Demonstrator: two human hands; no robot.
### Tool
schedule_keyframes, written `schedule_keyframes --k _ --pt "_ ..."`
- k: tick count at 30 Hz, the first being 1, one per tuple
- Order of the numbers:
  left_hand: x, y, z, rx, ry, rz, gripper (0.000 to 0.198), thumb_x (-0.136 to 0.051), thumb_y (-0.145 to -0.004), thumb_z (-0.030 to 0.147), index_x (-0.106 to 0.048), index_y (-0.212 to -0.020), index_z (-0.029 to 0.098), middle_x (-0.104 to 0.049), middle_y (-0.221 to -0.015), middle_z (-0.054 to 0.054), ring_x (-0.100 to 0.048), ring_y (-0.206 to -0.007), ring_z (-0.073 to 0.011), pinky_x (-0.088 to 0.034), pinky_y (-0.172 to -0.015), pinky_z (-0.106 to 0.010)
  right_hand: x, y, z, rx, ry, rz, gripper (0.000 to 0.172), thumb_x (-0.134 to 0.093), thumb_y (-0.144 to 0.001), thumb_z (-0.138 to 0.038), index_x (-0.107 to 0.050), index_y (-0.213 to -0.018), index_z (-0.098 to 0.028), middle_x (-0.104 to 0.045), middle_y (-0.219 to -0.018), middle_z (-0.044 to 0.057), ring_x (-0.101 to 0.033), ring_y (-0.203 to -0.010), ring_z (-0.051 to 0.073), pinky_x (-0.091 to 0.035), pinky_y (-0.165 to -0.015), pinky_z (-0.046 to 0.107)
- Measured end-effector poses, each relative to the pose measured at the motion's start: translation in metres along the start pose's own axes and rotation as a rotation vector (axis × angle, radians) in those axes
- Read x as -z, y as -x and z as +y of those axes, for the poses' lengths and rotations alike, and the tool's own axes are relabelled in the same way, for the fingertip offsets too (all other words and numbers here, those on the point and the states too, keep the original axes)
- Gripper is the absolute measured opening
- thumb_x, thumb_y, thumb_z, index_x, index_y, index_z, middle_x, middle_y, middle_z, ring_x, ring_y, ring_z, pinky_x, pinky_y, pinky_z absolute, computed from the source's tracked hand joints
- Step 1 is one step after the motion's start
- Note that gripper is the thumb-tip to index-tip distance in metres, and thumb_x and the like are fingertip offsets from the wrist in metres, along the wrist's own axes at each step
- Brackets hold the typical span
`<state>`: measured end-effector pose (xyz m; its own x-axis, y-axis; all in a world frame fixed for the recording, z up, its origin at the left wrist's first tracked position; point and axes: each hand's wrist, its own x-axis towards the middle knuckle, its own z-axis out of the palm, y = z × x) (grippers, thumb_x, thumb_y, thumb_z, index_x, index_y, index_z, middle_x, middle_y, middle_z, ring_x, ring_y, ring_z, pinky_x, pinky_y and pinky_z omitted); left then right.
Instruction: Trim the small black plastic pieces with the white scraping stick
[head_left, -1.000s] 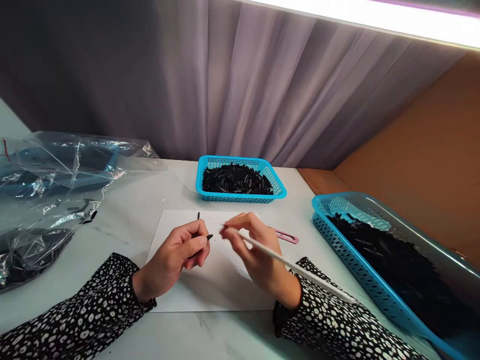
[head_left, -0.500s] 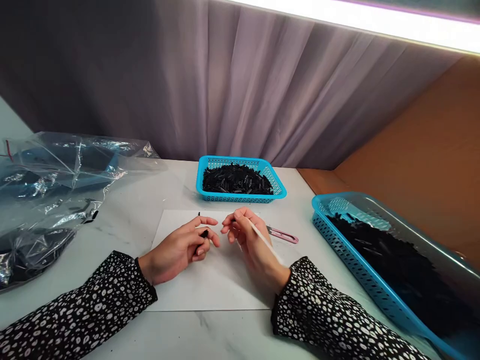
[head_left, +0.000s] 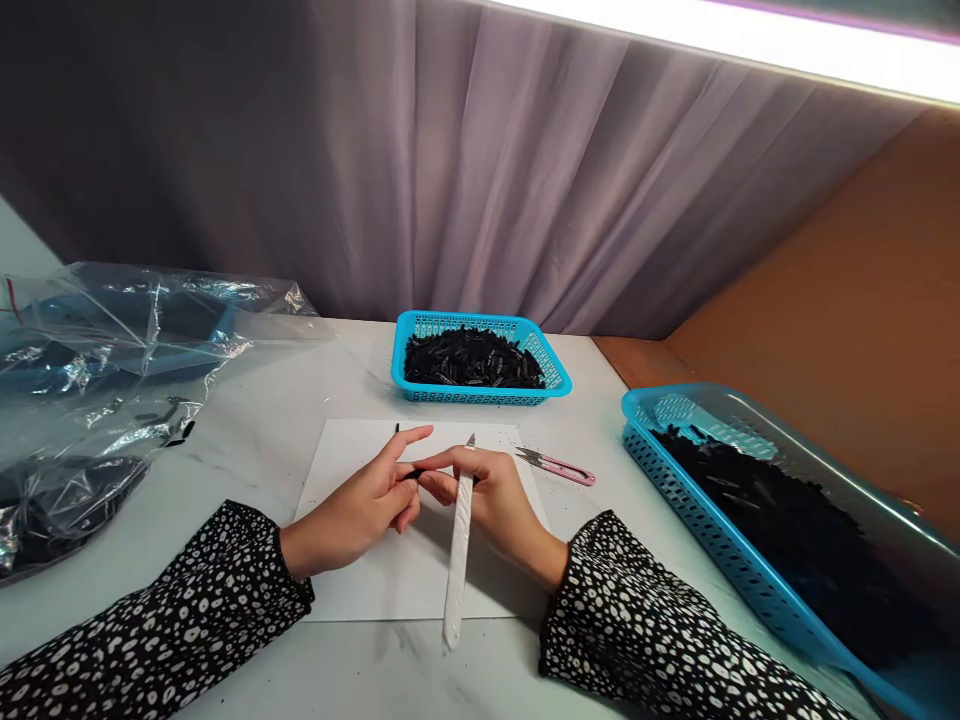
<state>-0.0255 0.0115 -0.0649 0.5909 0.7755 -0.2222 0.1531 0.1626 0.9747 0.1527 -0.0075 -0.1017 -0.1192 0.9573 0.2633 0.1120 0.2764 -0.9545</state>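
Observation:
My left hand [head_left: 367, 503] is closed on a small black piece [head_left: 412, 474], pinched at the fingertips with the index finger raised. My right hand [head_left: 491, 498] meets it there, thumb and index fingertips touching the same piece. Between the right fingers lies a craft knife [head_left: 457, 575] with a white-wrapped handle, its blade pointing away from me and the handle end toward me. Both hands are over a white sheet [head_left: 345, 590]. Another thin black piece [head_left: 397, 428] stands at the sheet's far edge. What the piece is exactly, I cannot make out.
Pink thread snips [head_left: 566, 471] lie right of the sheet amid dark specks. Behind is a blue basket [head_left: 480, 397] heaped with black pieces. A larger blue basket [head_left: 697, 530] of black pieces, partly under clear plastic, stands right. At left lie clear plastic bags [head_left: 120, 400], black contents inside one.
My hands have come together at the black piece. The knife has swung from lying along my right hand to pointing away, its handle end now toward me.

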Motion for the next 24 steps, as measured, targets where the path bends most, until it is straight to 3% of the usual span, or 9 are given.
schedule_keyframes --k 6,11,18,22,24 --pt "0.001 0.002 -0.001 -0.061 -0.04 0.028 0.041 -0.05 -0.095 0.026 -0.042 -0.135 0.022 -0.055 -0.068 0.007 -0.045 -0.057 -0.0125 -0.033 -0.063 -0.029 0.004 -0.002 -0.002 -0.023 -0.126 0.114 0.017 -0.074 -0.083 -0.037 -0.08 -0.086 -0.021 -0.063 -0.058 0.0 -0.051 -0.055 0.015 -0.042 -0.057 0.031" --pt "0.001 0.0 -0.002 -0.101 -0.043 0.096 0.025 -0.053 -0.096 0.035 -0.049 -0.117 0.022 -0.062 -0.073 0.004 -0.045 -0.055 -0.0124 -0.035 -0.061 -0.029 0.008 -0.005 -0.004 -0.061 -0.178 0.172 0.016 -0.079 -0.078 -0.04 -0.081 -0.081 -0.024 -0.068 -0.067 0.002 -0.056 -0.064 0.018 -0.044 -0.064 0.033" --pt "0.004 -0.002 -0.005 -0.121 -0.029 0.124 0.026 -0.053 -0.097 0.041 -0.049 -0.115 0.023 -0.063 -0.068 0.003 -0.047 -0.057 -0.0137 -0.038 -0.064 -0.03 0.006 -0.006 -0.003 -0.085 -0.206 0.195 0.021 -0.078 -0.078 -0.043 -0.078 -0.081 -0.022 -0.064 -0.066 0.001 -0.052 -0.064 0.017 -0.043 -0.064 0.032" --pt "0.007 -0.006 -0.003 -0.106 -0.033 0.176 0.025 -0.056 -0.095 0.041 -0.05 -0.112 0.024 -0.07 -0.08 0.0 -0.042 -0.051 -0.011 -0.035 -0.059 -0.029 0.007 -0.011 -0.006 -0.083 -0.204 0.203 0.028 -0.075 -0.078 -0.048 -0.071 -0.075 -0.021 -0.055 -0.062 -0.002 -0.046 -0.061 0.015 -0.04 -0.062 0.03" --pt "0.007 -0.009 0.0 -0.108 -0.053 0.198 0.026 -0.057 -0.095 0.042 -0.052 -0.114 0.024 -0.064 -0.064 0.004 -0.045 -0.052 -0.0134 -0.035 -0.06 -0.029 0.009 -0.014 -0.008 -0.075 -0.214 0.186 0.029 -0.074 -0.079 -0.049 -0.069 -0.074 -0.021 -0.056 -0.064 -0.002 -0.046 -0.062 0.015 -0.04 -0.063 0.03"
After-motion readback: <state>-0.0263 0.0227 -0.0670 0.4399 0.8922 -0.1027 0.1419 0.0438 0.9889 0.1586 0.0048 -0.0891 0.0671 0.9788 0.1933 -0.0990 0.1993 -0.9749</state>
